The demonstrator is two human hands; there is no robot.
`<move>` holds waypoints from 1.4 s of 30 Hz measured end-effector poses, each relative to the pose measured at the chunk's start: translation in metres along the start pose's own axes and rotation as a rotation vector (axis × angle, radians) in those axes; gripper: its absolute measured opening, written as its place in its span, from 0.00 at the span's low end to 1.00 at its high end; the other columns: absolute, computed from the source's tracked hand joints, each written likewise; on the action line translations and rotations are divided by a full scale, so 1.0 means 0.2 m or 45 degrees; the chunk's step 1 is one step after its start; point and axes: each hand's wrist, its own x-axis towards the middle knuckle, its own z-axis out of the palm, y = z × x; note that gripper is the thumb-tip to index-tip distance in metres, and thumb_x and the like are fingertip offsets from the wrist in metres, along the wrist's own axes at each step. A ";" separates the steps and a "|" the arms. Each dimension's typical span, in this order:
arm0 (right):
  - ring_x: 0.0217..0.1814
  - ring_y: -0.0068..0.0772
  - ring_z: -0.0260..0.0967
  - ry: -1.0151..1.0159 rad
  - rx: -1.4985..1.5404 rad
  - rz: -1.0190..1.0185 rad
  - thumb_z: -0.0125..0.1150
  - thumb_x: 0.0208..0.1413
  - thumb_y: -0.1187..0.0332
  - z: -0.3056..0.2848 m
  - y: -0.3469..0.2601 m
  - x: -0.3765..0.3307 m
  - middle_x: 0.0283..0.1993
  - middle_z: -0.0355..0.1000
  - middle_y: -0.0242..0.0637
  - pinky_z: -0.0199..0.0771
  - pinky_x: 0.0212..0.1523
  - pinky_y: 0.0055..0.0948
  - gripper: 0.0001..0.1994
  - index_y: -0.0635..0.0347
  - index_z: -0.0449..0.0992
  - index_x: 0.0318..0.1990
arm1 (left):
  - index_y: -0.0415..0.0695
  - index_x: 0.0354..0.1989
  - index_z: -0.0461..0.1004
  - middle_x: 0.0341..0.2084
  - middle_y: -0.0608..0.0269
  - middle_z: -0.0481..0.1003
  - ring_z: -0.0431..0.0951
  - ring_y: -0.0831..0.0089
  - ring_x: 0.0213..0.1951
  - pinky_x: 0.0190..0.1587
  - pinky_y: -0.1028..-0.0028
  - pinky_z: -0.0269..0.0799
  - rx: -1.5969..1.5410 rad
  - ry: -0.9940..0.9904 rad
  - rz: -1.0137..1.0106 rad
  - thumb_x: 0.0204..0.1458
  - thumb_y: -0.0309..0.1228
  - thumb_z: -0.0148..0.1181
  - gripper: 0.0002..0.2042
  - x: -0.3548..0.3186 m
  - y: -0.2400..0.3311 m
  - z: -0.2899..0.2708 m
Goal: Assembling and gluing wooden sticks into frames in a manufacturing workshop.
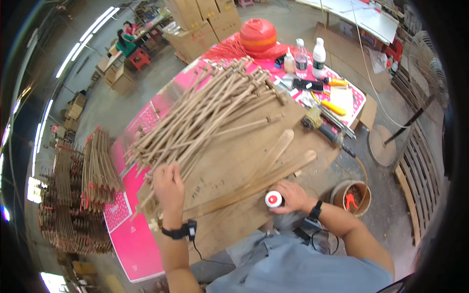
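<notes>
At the near edge of the brown board (229, 158), a white container (273, 198) with a red-centred top is being held by the right hand (292, 196), whose fingers are being kept around it. Beside the lower-left ends of the piled wooden sticks (200, 115), the left hand (168, 186) is being held with fingers curled; whether a stick is being gripped cannot be told. Between the hands, a long wooden slat (259, 183) is being supported by the board.

Rods (210, 108), board (229, 163) on pink table (134, 249)
</notes>
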 end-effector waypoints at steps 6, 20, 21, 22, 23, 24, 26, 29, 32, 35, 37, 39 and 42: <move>0.45 0.52 0.74 0.031 -0.030 -0.042 0.76 0.41 0.49 0.00 0.01 0.04 0.45 0.74 0.44 0.78 0.45 0.43 0.30 0.57 0.76 0.49 | 0.41 0.41 0.82 0.34 0.54 0.75 0.76 0.53 0.40 0.43 0.58 0.71 -0.204 -0.275 -0.277 0.55 0.28 0.68 0.07 -0.81 0.13 -0.04; 0.45 0.53 0.73 -0.006 0.036 0.050 0.78 0.39 0.54 0.06 0.04 -0.04 0.44 0.74 0.46 0.74 0.47 0.45 0.28 0.58 0.77 0.46 | 0.45 0.44 0.83 0.37 0.56 0.78 0.76 0.52 0.42 0.46 0.58 0.73 -0.211 -0.261 -0.327 0.55 0.32 0.67 0.09 -1.19 0.16 0.15; 0.46 0.53 0.72 0.000 0.011 0.088 0.78 0.39 0.55 0.07 0.07 -0.04 0.44 0.74 0.47 0.74 0.48 0.46 0.28 0.59 0.77 0.46 | 0.45 0.43 0.83 0.37 0.56 0.78 0.76 0.53 0.42 0.46 0.58 0.73 -0.254 -0.239 -0.336 0.55 0.32 0.67 0.10 -1.17 0.17 0.17; 0.46 0.54 0.72 0.056 0.019 0.029 0.78 0.39 0.55 0.08 0.07 -0.03 0.43 0.74 0.47 0.73 0.48 0.46 0.27 0.60 0.77 0.46 | 0.45 0.43 0.83 0.37 0.57 0.78 0.76 0.54 0.42 0.46 0.59 0.73 -0.262 -0.234 -0.331 0.55 0.33 0.68 0.10 -1.16 0.17 0.19; 0.46 0.55 0.72 0.119 0.018 -0.020 0.77 0.39 0.56 0.07 0.07 -0.03 0.43 0.74 0.47 0.73 0.49 0.46 0.27 0.60 0.77 0.45 | 0.45 0.43 0.83 0.37 0.58 0.78 0.76 0.55 0.42 0.46 0.59 0.73 -0.285 -0.228 -0.317 0.54 0.33 0.68 0.10 -1.16 0.18 0.21; 0.46 0.55 0.72 0.093 0.047 -0.046 0.77 0.39 0.56 0.07 0.07 -0.02 0.43 0.74 0.47 0.73 0.49 0.46 0.27 0.60 0.77 0.45 | 0.46 0.43 0.83 0.36 0.59 0.77 0.76 0.56 0.42 0.45 0.60 0.73 -0.298 -0.200 -0.327 0.54 0.33 0.68 0.10 -1.15 0.21 0.22; 0.46 0.56 0.72 0.064 -0.052 -0.029 0.76 0.39 0.58 0.08 0.07 -0.01 0.42 0.74 0.47 0.73 0.49 0.46 0.26 0.61 0.76 0.45 | 0.46 0.42 0.83 0.36 0.60 0.77 0.76 0.57 0.41 0.44 0.60 0.73 -0.286 -0.162 -0.348 0.53 0.34 0.68 0.10 -1.13 0.24 0.22; 0.46 0.57 0.72 0.052 -0.029 -0.053 0.75 0.38 0.59 0.09 0.07 0.00 0.43 0.73 0.48 0.73 0.48 0.46 0.25 0.61 0.76 0.45 | 0.47 0.40 0.84 0.34 0.61 0.77 0.76 0.59 0.39 0.42 0.61 0.73 -0.281 -0.064 -0.345 0.49 0.31 0.72 0.10 -1.13 0.26 0.21; 0.45 0.57 0.72 0.080 -0.057 -0.024 0.75 0.38 0.60 0.10 0.08 -0.02 0.43 0.73 0.48 0.73 0.47 0.46 0.25 0.61 0.75 0.44 | 0.46 0.40 0.84 0.34 0.62 0.75 0.75 0.59 0.40 0.43 0.61 0.72 -0.328 -0.032 -0.354 0.50 0.31 0.70 0.09 -1.14 0.26 0.23; 0.44 0.57 0.72 0.102 -0.048 -0.056 0.75 0.38 0.60 0.11 0.08 -0.02 0.42 0.73 0.49 0.73 0.46 0.45 0.25 0.62 0.75 0.44 | 0.46 0.40 0.84 0.34 0.62 0.75 0.75 0.59 0.40 0.43 0.61 0.72 -0.329 -0.028 -0.383 0.49 0.31 0.70 0.09 -1.16 0.24 0.23; 0.44 0.57 0.72 0.088 -0.065 -0.067 0.75 0.39 0.60 0.11 0.09 -0.02 0.42 0.72 0.49 0.73 0.46 0.46 0.25 0.62 0.74 0.44 | 0.46 0.40 0.84 0.34 0.63 0.75 0.75 0.60 0.39 0.42 0.61 0.72 -0.334 -0.008 -0.395 0.50 0.30 0.70 0.09 -1.18 0.23 0.22; 0.44 0.57 0.72 0.072 -0.072 -0.057 0.75 0.39 0.60 0.10 0.08 -0.02 0.42 0.72 0.49 0.73 0.47 0.46 0.25 0.62 0.74 0.44 | 0.46 0.40 0.84 0.34 0.63 0.75 0.75 0.60 0.39 0.42 0.62 0.72 -0.329 0.002 -0.409 0.50 0.30 0.70 0.09 -1.18 0.22 0.22; 0.45 0.58 0.72 0.052 -0.079 -0.035 0.75 0.38 0.60 0.10 0.09 -0.03 0.43 0.73 0.49 0.73 0.47 0.46 0.26 0.62 0.74 0.45 | 0.46 0.40 0.84 0.33 0.64 0.75 0.75 0.61 0.38 0.41 0.62 0.73 -0.329 0.011 -0.429 0.50 0.30 0.70 0.09 -1.16 0.22 0.23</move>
